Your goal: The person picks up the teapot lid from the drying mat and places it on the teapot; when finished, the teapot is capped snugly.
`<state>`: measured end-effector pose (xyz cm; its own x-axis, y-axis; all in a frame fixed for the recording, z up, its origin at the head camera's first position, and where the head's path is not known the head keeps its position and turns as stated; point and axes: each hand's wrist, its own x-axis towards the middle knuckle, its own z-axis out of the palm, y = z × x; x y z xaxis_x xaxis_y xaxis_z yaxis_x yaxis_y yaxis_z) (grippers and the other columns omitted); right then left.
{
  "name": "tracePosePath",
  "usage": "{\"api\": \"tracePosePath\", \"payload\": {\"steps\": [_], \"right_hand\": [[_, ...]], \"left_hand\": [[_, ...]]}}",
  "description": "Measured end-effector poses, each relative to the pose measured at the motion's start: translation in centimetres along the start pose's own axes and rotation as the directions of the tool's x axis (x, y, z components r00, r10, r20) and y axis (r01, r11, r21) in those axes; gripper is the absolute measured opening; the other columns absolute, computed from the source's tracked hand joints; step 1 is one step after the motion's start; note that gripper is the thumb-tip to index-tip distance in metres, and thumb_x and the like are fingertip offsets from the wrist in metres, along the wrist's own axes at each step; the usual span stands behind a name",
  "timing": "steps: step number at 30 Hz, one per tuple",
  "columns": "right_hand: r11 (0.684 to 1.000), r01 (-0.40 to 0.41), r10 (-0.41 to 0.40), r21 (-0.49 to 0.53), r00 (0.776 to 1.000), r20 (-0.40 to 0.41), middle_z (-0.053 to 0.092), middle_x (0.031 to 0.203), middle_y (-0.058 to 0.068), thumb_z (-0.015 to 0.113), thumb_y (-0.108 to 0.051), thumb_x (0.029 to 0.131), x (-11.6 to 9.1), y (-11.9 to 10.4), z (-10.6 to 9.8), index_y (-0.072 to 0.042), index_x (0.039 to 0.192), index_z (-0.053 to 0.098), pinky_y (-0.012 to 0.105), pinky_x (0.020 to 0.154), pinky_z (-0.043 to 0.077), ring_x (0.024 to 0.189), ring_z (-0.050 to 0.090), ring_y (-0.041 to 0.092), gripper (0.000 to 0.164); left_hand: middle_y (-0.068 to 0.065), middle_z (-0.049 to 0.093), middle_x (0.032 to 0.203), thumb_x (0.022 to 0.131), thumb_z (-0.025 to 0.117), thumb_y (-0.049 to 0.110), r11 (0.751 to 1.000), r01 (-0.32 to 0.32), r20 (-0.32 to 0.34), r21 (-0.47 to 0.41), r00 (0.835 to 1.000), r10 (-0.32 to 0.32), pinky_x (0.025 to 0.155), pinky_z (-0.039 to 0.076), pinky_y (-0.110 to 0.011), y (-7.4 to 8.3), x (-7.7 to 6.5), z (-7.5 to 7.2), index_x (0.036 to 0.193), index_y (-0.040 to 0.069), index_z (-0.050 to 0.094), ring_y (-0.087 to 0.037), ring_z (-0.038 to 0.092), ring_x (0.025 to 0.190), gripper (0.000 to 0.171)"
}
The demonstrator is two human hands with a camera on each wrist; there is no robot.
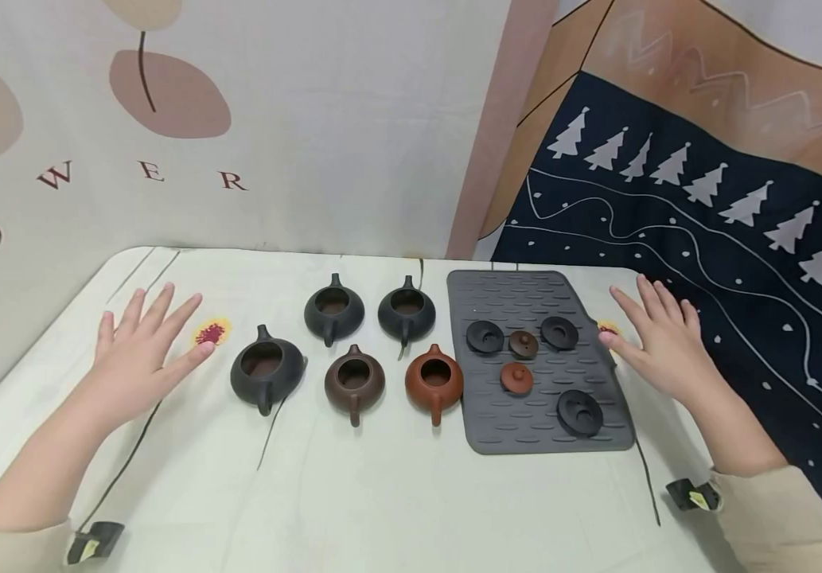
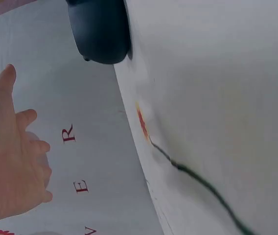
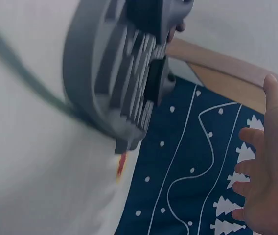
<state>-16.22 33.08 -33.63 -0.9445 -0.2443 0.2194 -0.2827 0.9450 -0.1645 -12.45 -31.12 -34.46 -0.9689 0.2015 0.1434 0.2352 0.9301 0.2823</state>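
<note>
My left hand (image 1: 140, 360), fingers spread, hovers over the left of the table and holds nothing. Nearest to it is a dark teapot (image 1: 266, 368) without a lid. Two more lidless dark teapots (image 1: 334, 310) (image 1: 407, 312) stand at the back, with a brown teapot (image 1: 355, 383) and a reddish teapot (image 1: 434, 383) in front of them. On the right my right hand (image 1: 668, 344) also has its fingers spread, beside a grey ridged mat (image 1: 525, 434). Three black lids (image 1: 485, 337) (image 1: 559, 333) (image 1: 580, 413), a brown lid (image 1: 523, 344) and a reddish lid (image 1: 516, 378) lie on the mat.
The white tablecloth (image 1: 353, 509) bears printed flowers and stems. Behind the table hangs a pale cloth (image 1: 346, 143) with letters, and at the right a dark blue cloth (image 1: 640, 215) with white trees. Small black devices (image 1: 95, 543) (image 1: 693, 495) sit at both wrists.
</note>
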Motion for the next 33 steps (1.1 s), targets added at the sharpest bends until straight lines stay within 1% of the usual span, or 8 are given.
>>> {"api": "tracePosePath", "payload": {"steps": [8, 12, 15, 20, 24, 28, 30, 33], "right_hand": [[0.991, 0.082, -0.074, 0.101, 0.994, -0.083, 0.018, 0.152, 0.028, 0.054, -0.046, 0.096, -1.6, -1.6, 0.7, -0.008, 0.149, 0.033, 0.061, 0.108, -0.005, 0.142, 0.005, 0.041, 0.069], [0.979, 0.12, -0.1, 0.167, 0.987, -0.124, 0.022, 0.151, 0.028, 0.055, -0.043, 0.096, -2.2, -2.3, 1.1, -0.007, 0.146, 0.037, 0.061, 0.109, -0.003, 0.14, 0.011, 0.043, 0.065], [0.969, 0.134, -0.105, 0.209, 0.984, -0.143, 0.025, 0.149, 0.028, 0.058, -0.038, 0.095, -2.6, -2.8, 1.3, -0.005, 0.144, 0.04, 0.062, 0.108, 0.002, 0.138, 0.015, 0.045, 0.062], [0.952, 0.125, -0.088, 0.279, 0.986, -0.141, 0.034, 0.144, 0.025, 0.063, -0.031, 0.093, -3.0, -3.5, 1.5, -0.002, 0.14, 0.045, 0.069, 0.101, 0.017, 0.13, 0.027, 0.048, 0.057], [0.941, 0.133, -0.091, 0.31, 0.985, -0.146, 0.043, 0.136, 0.022, 0.067, -0.024, 0.091, -3.1, -3.7, 1.7, -0.002, 0.134, 0.052, 0.064, 0.09, 0.032, 0.122, 0.037, 0.044, 0.05], [0.922, 0.111, -0.075, 0.372, 0.991, -0.109, 0.048, 0.13, 0.021, 0.072, -0.019, 0.088, -3.2, -3.6, 2.1, -0.003, 0.128, 0.057, 0.063, 0.087, 0.036, 0.12, 0.04, 0.041, 0.046], [0.908, 0.089, -0.062, 0.409, 0.995, -0.078, 0.05, 0.128, 0.018, 0.074, -0.016, 0.085, -3.3, -3.5, 2.3, -0.003, 0.125, 0.059, 0.064, 0.088, 0.036, 0.118, 0.042, 0.04, 0.045], [0.896, 0.067, -0.053, 0.439, 0.998, -0.045, 0.054, 0.123, 0.012, 0.077, -0.014, 0.082, -3.4, -3.3, 2.5, -0.003, 0.122, 0.062, 0.06, 0.087, 0.039, 0.111, 0.047, 0.035, 0.044]], "left_hand": [[-0.023, 0.006, 0.157, 0.097, 0.054, 0.037, 0.988, -0.061, -0.06, -0.144, 0.997, 0.053, 0.104, -0.018, -0.06, 1.4, -0.2, 0.9, 0.154, 0.012, 0.02, -0.039, -0.013, 0.141, 0.07], [-0.026, 0.009, 0.155, 0.097, 0.056, 0.031, 0.967, -0.103, -0.083, -0.234, 0.993, 0.085, 0.104, -0.015, -0.062, 1.7, -0.4, 1.4, 0.153, 0.01, 0.021, -0.043, -0.008, 0.141, 0.069], [-0.026, 0.01, 0.155, 0.096, 0.057, 0.027, 0.946, -0.113, -0.086, -0.305, 0.992, 0.091, 0.106, -0.014, -0.061, 1.8, -0.5, 1.6, 0.153, 0.008, 0.021, -0.044, -0.006, 0.141, 0.07], [-0.021, 0.007, 0.157, 0.094, 0.062, 0.024, 0.9, -0.048, -0.022, -0.432, 0.999, 0.043, 0.103, -0.004, -0.069, 1.8, -0.8, 1.8, 0.154, 0.012, 0.016, -0.041, -0.005, 0.142, 0.077], [-0.022, 0.007, 0.157, 0.092, 0.067, 0.022, 0.86, 0.011, 0.048, -0.509, 0.999, 0.015, 0.099, 0.006, -0.074, 1.6, -0.9, 2.3, 0.155, 0.013, 0.012, -0.045, 0.001, 0.141, 0.084], [-0.025, 0.011, 0.155, 0.091, 0.068, 0.024, 0.828, 0.072, 0.121, -0.557, 0.993, -0.005, 0.097, 0.012, -0.074, 1.3, -0.9, 2.9, 0.156, 0.016, 0.008, -0.052, 0.008, 0.137, 0.088], [-0.023, 0.01, 0.156, 0.09, 0.068, 0.026, 0.818, 0.105, 0.158, -0.566, 0.987, -0.017, 0.097, 0.014, -0.074, 1.2, -0.9, 3.2, 0.156, 0.02, 0.007, -0.052, 0.008, 0.137, 0.09], [-0.019, 0.008, 0.157, 0.09, 0.069, 0.026, 0.807, 0.128, 0.196, -0.577, 0.981, -0.015, 0.097, 0.013, -0.074, 1.2, -0.8, 3.7, 0.156, 0.019, 0.007, -0.05, 0.006, 0.138, 0.091]]}}
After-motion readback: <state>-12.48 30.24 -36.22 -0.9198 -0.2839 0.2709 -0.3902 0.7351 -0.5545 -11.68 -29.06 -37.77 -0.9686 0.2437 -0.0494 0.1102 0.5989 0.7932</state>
